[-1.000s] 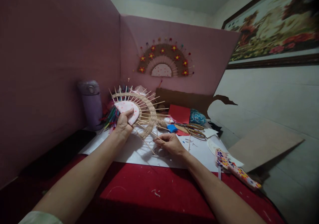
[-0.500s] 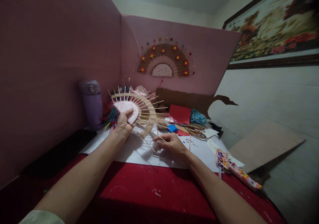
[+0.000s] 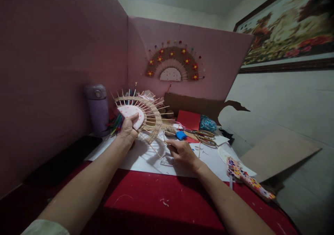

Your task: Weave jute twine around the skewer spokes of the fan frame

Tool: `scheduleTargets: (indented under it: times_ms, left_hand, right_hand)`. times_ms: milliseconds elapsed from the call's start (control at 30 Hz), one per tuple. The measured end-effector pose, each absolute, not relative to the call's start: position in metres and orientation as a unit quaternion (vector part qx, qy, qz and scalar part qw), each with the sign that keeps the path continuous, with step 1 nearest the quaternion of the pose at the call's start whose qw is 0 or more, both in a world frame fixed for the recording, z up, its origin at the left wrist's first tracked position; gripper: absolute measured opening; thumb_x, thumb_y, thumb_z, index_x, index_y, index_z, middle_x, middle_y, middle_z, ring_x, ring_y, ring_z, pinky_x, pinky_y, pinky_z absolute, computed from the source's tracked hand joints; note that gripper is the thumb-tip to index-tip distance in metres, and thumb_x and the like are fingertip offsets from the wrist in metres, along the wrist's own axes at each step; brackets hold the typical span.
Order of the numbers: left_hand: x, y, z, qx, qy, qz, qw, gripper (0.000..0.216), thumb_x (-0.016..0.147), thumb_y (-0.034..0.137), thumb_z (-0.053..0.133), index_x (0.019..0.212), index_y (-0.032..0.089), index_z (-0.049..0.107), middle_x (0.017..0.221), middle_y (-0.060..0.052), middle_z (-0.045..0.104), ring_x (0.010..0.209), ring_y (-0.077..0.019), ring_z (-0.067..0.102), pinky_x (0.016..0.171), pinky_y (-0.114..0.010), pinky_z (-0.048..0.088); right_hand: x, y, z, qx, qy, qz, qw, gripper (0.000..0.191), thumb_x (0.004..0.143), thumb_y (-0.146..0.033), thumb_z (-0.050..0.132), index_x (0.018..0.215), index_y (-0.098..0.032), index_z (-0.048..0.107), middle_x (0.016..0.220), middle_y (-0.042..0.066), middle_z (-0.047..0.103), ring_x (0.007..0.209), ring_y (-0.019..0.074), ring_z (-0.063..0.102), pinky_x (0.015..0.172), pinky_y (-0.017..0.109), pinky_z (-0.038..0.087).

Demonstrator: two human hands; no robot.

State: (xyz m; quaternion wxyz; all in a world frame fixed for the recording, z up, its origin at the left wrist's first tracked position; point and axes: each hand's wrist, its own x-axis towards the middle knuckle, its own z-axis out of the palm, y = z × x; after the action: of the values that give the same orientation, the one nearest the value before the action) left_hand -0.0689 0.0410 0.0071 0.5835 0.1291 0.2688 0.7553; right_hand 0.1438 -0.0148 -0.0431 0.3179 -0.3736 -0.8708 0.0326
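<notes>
Head view: pink board [image 3: 65, 54] closes the whole 9 o'clock side and meets a second pink panel [image 3: 208, 54] across 12 o'clock, forming a corner. White wall [image 3: 281, 102] and a framed picture [image 3: 287, 22] shut the 2–3 o'clock side. Free room is the red cloth [image 3: 161, 193] at 6 o'clock, bare apart from a few scraps, and the near strip of the white sheet [image 3: 125, 162] between the forearms. The back of the sheet is crowded.

Half-made fan [image 3: 142, 115] at 11 o'clock of centre, held tilted up off the sheet, stick ends fanning outward, woven cord band around a pink half-disc. Left hand [image 3: 128, 127] grips the half-disc at its lower edge, thumb on the face, fingers behind; forearm runs in from 7 o'clock. Right hand [image 3: 182, 151] is low over the sheet just past centre, fingers drawn together pinching the tip of one stick at the fan's lower right edge; forearm comes in from 5 o'clock.

Purple bottle [image 3: 97, 106] stands upright at 10 o'clock, near the left board. Scissors [image 3: 203, 135], blue block [image 3: 180, 134], red paper [image 3: 188, 119] and a teal yarn ball [image 3: 207, 123] lie at 1–2 o'clock, near the right hand. A patterned strip [image 3: 249, 181] lies at 4 o'clock by the table edge. A finished fan [image 3: 173, 64] hangs on the far panel.
</notes>
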Motion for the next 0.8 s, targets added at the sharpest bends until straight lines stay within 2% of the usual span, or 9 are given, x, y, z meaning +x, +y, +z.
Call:
scheduleTargets:
  times_ms: [133, 300, 433, 633, 800]
  left_hand:
    - [-0.072, 0.043, 0.007, 0.131, 0.273, 0.76, 0.575, 0.012, 0.069, 0.002, 0.054, 0.075, 0.011, 0.06, 0.059, -0.004, 0.063, 0.052, -0.0157, 0.06, 0.059, -0.032, 0.054]
    - [-0.068, 0.044, 0.002, 0.147, 0.263, 0.753, 0.585, 0.015, 0.068, 0.001, 0.053, 0.077, 0.011, 0.06, 0.061, -0.005, 0.064, 0.055, -0.0158, 0.061, 0.059, -0.03, 0.054]
    - [-0.062, 0.041, 0.0, 0.147, 0.268, 0.744, 0.594, 0.017, 0.068, 0.002, 0.055, 0.082, 0.009, 0.061, 0.064, -0.007, 0.065, 0.056, -0.0162, 0.061, 0.06, -0.03, 0.053]
    - [-0.058, 0.041, -0.002, 0.137, 0.264, 0.752, 0.588, 0.017, 0.07, 0.002, 0.054, 0.083, 0.009, 0.061, 0.065, -0.006, 0.066, 0.056, -0.0164, 0.062, 0.062, -0.031, 0.054]
    - [-0.053, 0.044, -0.009, 0.142, 0.257, 0.75, 0.593, 0.016, 0.071, 0.004, 0.055, 0.085, 0.008, 0.061, 0.068, -0.008, 0.067, 0.058, -0.0164, 0.063, 0.063, -0.031, 0.053]
  right_hand:
    - [0.146, -0.015, -0.04, -0.382, -0.865, -0.012, 0.324, 0.023, 0.082, -0.017, 0.044, 0.099, -0.016, 0.061, 0.076, 0.007, 0.067, 0.063, 0.0146, 0.058, 0.058, 0.023, 0.035]
    - [0.143, -0.023, -0.036, -0.354, -0.873, -0.023, 0.334, 0.022, 0.086, -0.025, 0.043, 0.092, -0.015, 0.061, 0.069, 0.006, 0.064, 0.056, 0.0126, 0.054, 0.056, 0.023, 0.033]
    - [0.138, -0.028, -0.036, -0.336, -0.891, -0.056, 0.299, 0.026, 0.089, -0.028, 0.038, 0.085, -0.017, 0.062, 0.066, 0.005, 0.064, 0.057, 0.0123, 0.054, 0.055, 0.024, 0.03]
    - [0.136, -0.029, -0.038, -0.341, -0.884, -0.165, 0.275, 0.029, 0.09, -0.026, 0.036, 0.094, -0.017, 0.062, 0.067, 0.005, 0.065, 0.057, 0.0114, 0.054, 0.054, 0.026, 0.026]
    - [0.129, -0.037, -0.035, -0.342, -0.878, -0.183, 0.279, 0.029, 0.09, -0.027, 0.036, 0.083, -0.016, 0.062, 0.064, 0.005, 0.064, 0.057, 0.0111, 0.053, 0.054, 0.026, 0.024]
